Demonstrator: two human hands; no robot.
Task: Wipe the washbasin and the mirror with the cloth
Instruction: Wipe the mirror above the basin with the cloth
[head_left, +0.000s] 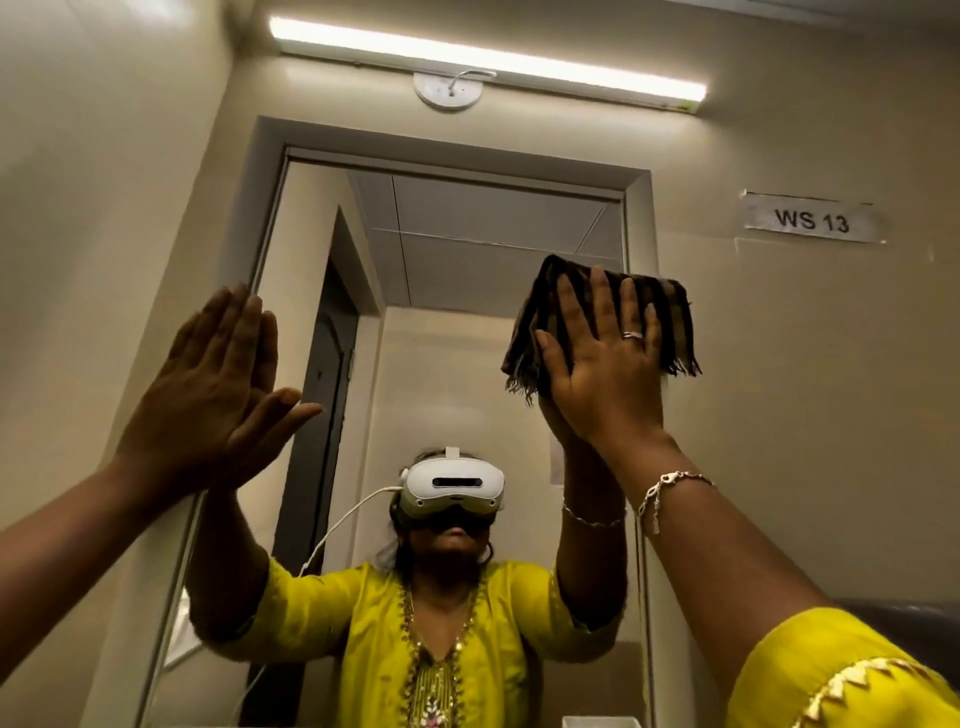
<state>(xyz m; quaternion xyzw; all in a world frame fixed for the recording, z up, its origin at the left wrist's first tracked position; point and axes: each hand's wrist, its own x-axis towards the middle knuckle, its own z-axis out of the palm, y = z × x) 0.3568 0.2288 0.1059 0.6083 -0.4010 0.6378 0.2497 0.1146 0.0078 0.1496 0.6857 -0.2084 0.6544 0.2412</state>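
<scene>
A tall mirror (467, 270) in a grey frame fills the middle of the head view. My right hand (605, 358) presses a folded dark brown striped cloth (670, 317) flat against the mirror's upper right edge, fingers spread over it. The cloth overlaps the frame and a bit of the wall. My left hand (218, 374) lies flat with fingers together against the mirror's left edge, holding nothing. The washbasin is out of view, below the frame.
A lit tube lamp (488, 57) runs above the mirror. A paper label reading "WS 13" (813, 218) is stuck on the right wall. The mirror reflects a person in yellow with a headset and a doorway behind. A white object (600, 721) shows at the bottom edge.
</scene>
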